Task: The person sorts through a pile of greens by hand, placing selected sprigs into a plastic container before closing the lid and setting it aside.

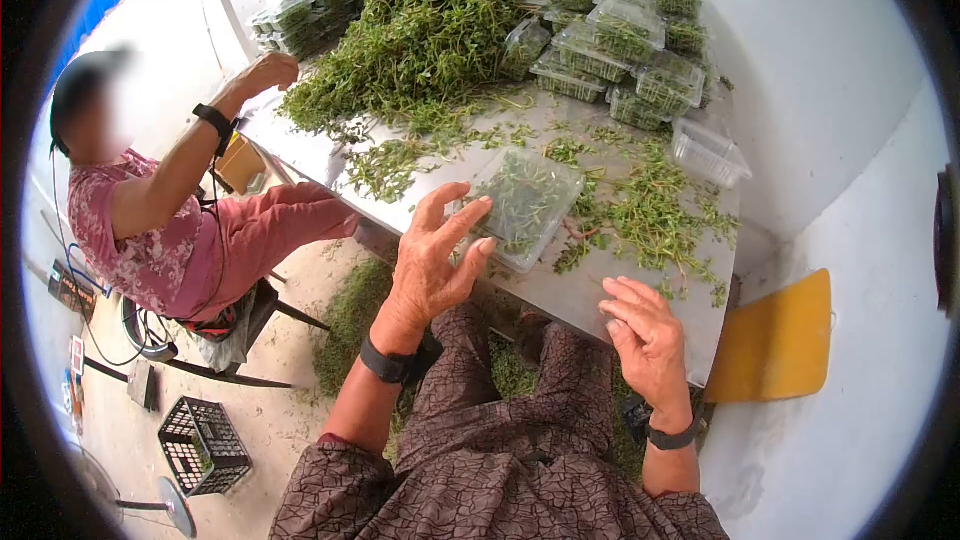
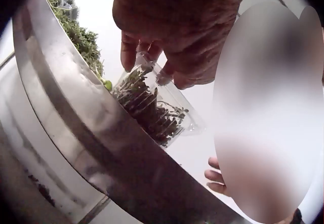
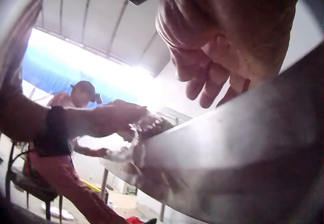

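Observation:
A lidded clear plastic box (image 1: 530, 202) with leafy green sprigs inside lies near the front edge of the metal table (image 1: 560, 295). My left hand (image 1: 432, 258) is at the box's left side, thumb and fingers spread apart. In the left wrist view, the fingers of this hand (image 2: 177, 32) reach down to the upper edge of the box (image 2: 152, 105). To the right, my right hand (image 1: 645, 340) hovers by the table's front edge, fingers loosely bent and holding nothing. Loose green sprigs (image 1: 655, 205) are scattered beyond it.
A large heap of greens (image 1: 430, 35) covers the table's back left. Filled clear boxes (image 1: 610, 35) are stacked at the back right, near an uncovered clear tray (image 1: 708, 152). A yellow board (image 1: 770, 335) leans at right. Another person (image 1: 150, 210) sits left; a black crate (image 1: 205, 445) stands on the floor.

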The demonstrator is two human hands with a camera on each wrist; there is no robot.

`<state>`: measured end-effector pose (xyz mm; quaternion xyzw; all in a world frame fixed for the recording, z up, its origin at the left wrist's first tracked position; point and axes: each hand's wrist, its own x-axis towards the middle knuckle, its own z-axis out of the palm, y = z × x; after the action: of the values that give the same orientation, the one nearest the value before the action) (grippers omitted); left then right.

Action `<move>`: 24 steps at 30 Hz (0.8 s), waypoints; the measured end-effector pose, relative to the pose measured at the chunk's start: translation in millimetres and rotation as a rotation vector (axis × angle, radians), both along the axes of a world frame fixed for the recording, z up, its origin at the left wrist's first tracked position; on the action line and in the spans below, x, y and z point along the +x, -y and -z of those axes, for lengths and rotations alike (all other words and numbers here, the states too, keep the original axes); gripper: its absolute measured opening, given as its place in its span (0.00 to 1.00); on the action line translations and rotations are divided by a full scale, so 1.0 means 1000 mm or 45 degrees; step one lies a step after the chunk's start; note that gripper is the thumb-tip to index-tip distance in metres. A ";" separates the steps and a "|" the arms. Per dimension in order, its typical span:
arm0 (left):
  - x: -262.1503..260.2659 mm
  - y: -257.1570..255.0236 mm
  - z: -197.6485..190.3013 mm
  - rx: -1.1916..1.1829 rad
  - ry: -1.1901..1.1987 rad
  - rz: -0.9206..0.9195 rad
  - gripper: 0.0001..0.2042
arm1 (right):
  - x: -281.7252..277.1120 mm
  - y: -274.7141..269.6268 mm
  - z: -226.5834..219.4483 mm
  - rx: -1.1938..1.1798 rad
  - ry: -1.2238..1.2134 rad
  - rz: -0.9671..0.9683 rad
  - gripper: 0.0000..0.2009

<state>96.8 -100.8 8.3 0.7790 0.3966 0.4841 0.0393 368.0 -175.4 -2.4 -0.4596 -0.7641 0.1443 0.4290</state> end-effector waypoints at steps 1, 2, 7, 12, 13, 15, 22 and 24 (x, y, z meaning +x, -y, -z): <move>0.002 0.003 -0.001 -0.001 -0.033 -0.056 0.18 | -0.004 0.001 -0.004 0.002 0.005 0.001 0.10; 0.003 0.008 -0.002 -0.004 -0.068 -0.114 0.18 | -0.009 0.003 -0.011 0.052 -0.056 0.027 0.11; 0.017 0.030 -0.004 0.041 -0.025 -0.129 0.17 | -0.037 0.003 -0.015 -0.443 -0.466 0.092 0.17; 0.026 0.043 0.001 0.021 0.075 -0.097 0.17 | -0.060 -0.019 -0.021 -0.695 -0.789 0.038 0.20; 0.027 0.044 0.000 0.027 0.067 -0.113 0.17 | -0.061 -0.023 -0.019 -0.695 -0.787 0.035 0.20; 0.027 0.045 -0.001 0.015 0.094 -0.113 0.17 | -0.061 -0.030 -0.012 -0.754 -0.842 0.075 0.19; 0.021 0.046 -0.003 -0.075 0.010 -0.137 0.23 | -0.063 -0.032 -0.009 -0.713 -0.852 0.068 0.17; 0.024 0.044 -0.005 -0.081 0.004 -0.164 0.26 | -0.062 -0.030 -0.009 -0.684 -0.870 -0.004 0.17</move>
<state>120.7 -144.9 13.1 0.7494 0.4611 0.4740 0.0333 306.4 -145.5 6.5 -0.4795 -0.5142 0.4825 0.5224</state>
